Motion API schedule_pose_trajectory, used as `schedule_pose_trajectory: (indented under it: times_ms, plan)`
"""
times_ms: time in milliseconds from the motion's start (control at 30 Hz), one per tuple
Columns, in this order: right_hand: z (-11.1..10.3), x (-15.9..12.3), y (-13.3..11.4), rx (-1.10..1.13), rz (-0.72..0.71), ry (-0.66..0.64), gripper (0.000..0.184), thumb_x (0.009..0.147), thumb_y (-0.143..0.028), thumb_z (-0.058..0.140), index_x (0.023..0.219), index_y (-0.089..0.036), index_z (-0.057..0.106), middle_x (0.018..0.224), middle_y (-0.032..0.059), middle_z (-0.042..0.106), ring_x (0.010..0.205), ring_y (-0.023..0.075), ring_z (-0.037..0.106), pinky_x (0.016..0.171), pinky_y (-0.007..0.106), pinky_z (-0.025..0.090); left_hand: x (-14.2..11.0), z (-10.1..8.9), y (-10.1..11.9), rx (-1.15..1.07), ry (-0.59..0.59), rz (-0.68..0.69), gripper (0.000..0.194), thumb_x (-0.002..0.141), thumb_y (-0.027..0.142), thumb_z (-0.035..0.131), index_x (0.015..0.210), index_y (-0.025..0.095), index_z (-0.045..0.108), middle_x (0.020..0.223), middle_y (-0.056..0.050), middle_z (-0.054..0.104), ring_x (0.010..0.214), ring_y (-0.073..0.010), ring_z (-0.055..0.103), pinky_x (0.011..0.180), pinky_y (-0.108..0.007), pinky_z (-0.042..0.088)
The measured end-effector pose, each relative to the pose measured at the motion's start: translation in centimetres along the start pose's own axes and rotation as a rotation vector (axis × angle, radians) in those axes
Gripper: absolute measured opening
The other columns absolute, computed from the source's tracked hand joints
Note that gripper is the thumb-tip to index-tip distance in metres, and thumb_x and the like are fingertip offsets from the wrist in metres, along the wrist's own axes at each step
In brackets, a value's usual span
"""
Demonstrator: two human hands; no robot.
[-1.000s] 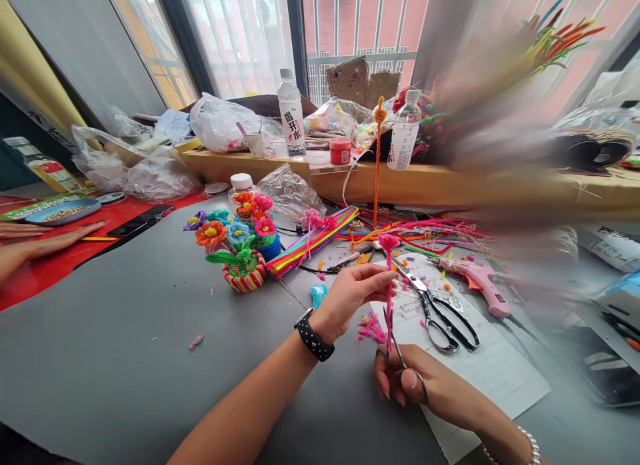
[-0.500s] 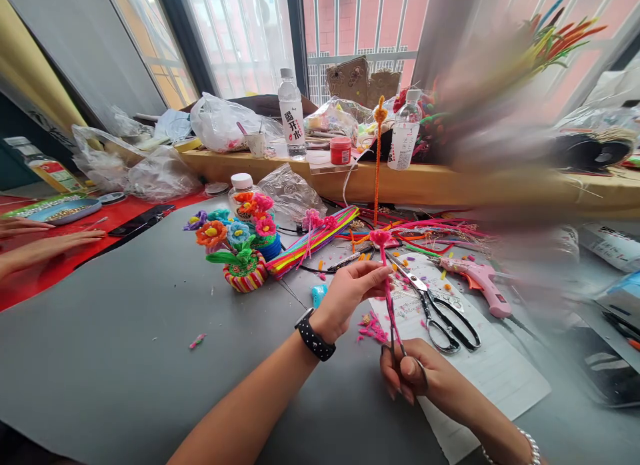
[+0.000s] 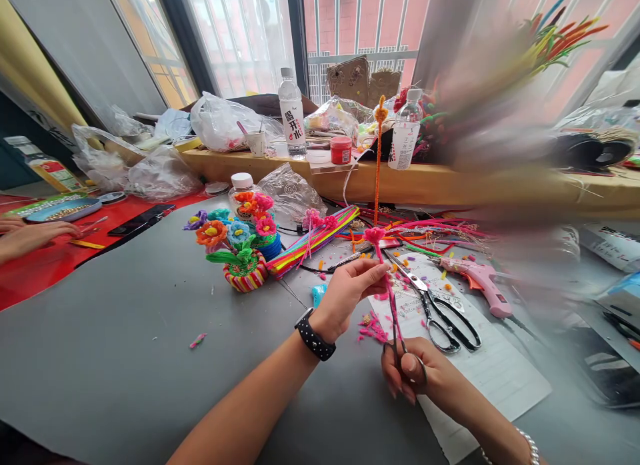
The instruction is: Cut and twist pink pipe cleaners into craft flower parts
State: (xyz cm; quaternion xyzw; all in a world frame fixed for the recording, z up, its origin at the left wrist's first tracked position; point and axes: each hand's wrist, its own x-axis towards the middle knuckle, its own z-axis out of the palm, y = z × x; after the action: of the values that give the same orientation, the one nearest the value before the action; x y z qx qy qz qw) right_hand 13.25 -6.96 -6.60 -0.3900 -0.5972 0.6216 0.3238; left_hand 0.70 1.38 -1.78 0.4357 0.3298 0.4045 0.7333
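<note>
1. Nearest, the right hand (image 3: 417, 370) is gripping small scissors (image 3: 393, 328), blades pointing away along the pink flower's (image 3: 374, 236) stem.
2. Farther, apart from it, the left hand (image 3: 350, 288) is pinching this stem below the bloom; its long axis is slanting back toward the right hand.
3. Large scissors (image 3: 423, 286) are lying right of the flower; a flowerpot (image 3: 245, 276) is standing left.

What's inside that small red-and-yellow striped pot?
Fuzzy green leaves and colourful fuzzy flowers rise from the striped pot; its wall hides the bottom and anything lying deeper.
</note>
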Motion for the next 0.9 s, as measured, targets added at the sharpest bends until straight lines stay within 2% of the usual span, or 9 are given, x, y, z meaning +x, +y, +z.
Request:
schedule_pose_trajectory:
  times_ms: [233, 567, 900]
  plan:
    - [0.16, -0.28, -0.71, -0.036, -0.044, -0.059, 0.065, 0.065, -0.076, 0.027, 0.059, -0.014, 0.048, 0.048, -0.0030, 0.041, 0.043, 0.0079, 0.036, 0.040, 0.020, 0.022, -0.16, 0.17, 0.16, -0.006, -0.014, -0.023, 0.021, 0.062, 0.030, 0.067, 0.070, 0.012, 0.060, 0.065, 0.000, 0.056, 0.059, -0.0069, 0.052, 0.064, -0.022, 0.043]
    - [0.01, -0.45, -0.67, 0.000, -0.014, -0.083, 0.065, 0.066, -0.076, 0.027, 0.062, -0.014, 0.047, 0.053, -0.0016, 0.043, 0.043, 0.0077, 0.035, 0.039, 0.020, 0.022, -0.31, 0.28, 0.12, -0.007, -0.032, -0.037, 0.022, 0.061, 0.031, 0.067, 0.071, 0.012, 0.060, 0.066, 0.000, 0.057, 0.059, -0.0071, 0.052, 0.065, -0.023, 0.042]
    - [0.19, -0.16, -0.65, 0.004, 0.004, 0.027, 0.061, 0.063, -0.075, 0.036, 0.051, -0.015, 0.044, 0.044, -0.0031, 0.042, 0.034, 0.0050, 0.031, 0.036, 0.019, 0.021, -0.14, 0.10, 0.12, -0.007, -0.018, -0.006, 0.023, 0.062, 0.032, 0.066, 0.071, 0.012, 0.061, 0.067, -0.001, 0.058, 0.060, -0.0077, 0.053, 0.065, -0.023, 0.042]
